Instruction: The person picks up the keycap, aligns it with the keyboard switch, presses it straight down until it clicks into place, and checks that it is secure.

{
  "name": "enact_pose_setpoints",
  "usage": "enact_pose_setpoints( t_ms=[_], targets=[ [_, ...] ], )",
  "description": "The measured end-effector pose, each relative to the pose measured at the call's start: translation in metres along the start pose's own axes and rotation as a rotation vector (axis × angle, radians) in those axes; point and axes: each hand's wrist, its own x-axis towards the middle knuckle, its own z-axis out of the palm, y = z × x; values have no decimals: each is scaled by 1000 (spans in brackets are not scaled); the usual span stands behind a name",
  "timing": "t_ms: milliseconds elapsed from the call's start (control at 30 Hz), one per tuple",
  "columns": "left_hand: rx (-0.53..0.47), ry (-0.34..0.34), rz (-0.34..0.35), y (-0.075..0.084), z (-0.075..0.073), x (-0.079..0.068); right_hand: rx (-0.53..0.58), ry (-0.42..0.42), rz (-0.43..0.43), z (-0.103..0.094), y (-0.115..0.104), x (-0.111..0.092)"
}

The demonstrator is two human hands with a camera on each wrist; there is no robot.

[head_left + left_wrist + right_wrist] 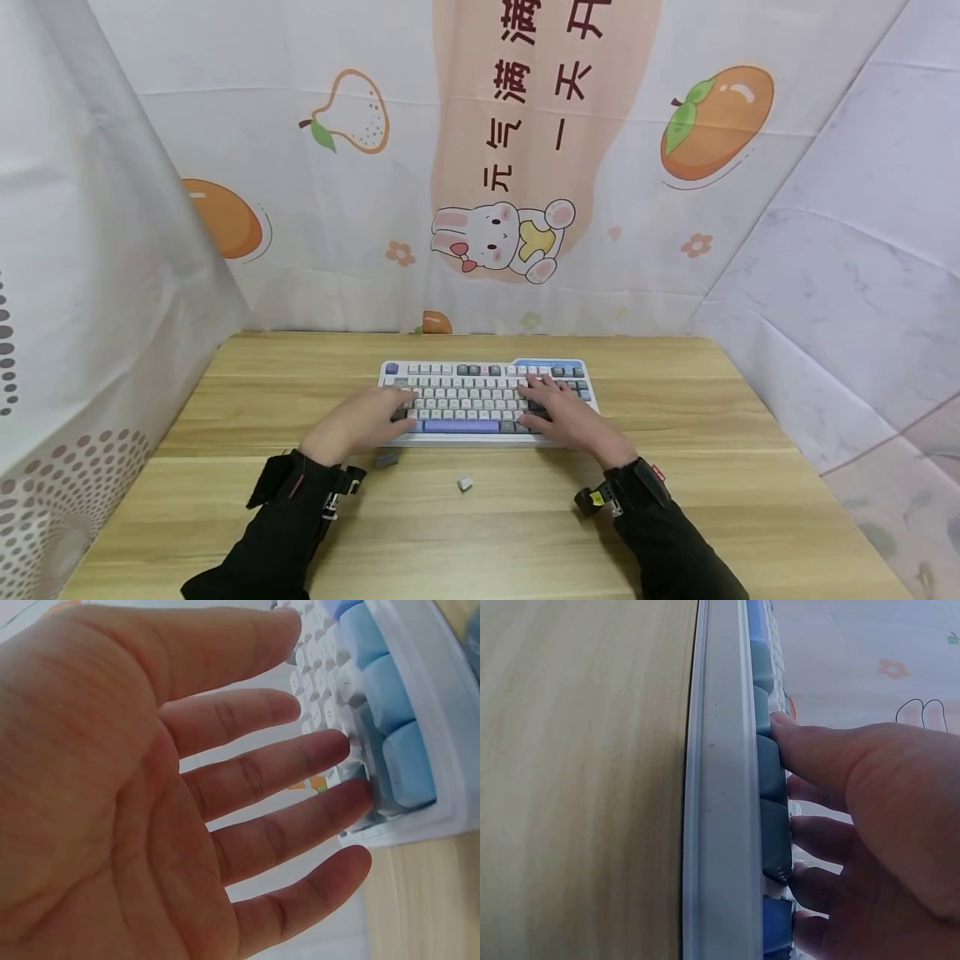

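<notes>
A white keyboard (465,404) with white, grey and blue keys and a purple space bar lies on the wooden table. Over its left end my left hand (363,423) spreads its fingers, palm side facing the left wrist camera, fingertips close to the light blue corner keys (405,761); contact is hard to tell. At the right end, my right hand (573,421) rests with fingertips on the keys. Its thumb (817,746) lies by the dark grey keys (772,772) of the front row. Neither hand holds anything.
Near the keyboard's front left corner lies a dark grey piece (387,458), perhaps a keycap. A small light grey cube-like piece (465,483) is in front of the space bar. White printed cloth (337,208) hangs behind the wooden table (480,542).
</notes>
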Motion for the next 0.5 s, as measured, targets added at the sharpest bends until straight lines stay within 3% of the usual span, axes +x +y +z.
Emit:
enact_pose_setpoints(
  t_ms=[333, 500],
  targets=[
    [9, 23, 14, -9, -1, -18, 18, 19, -24, 0, 0, -2],
    [35, 35, 63, -14, 2, -25, 15, 18, -25, 0, -1, -2]
  ],
)
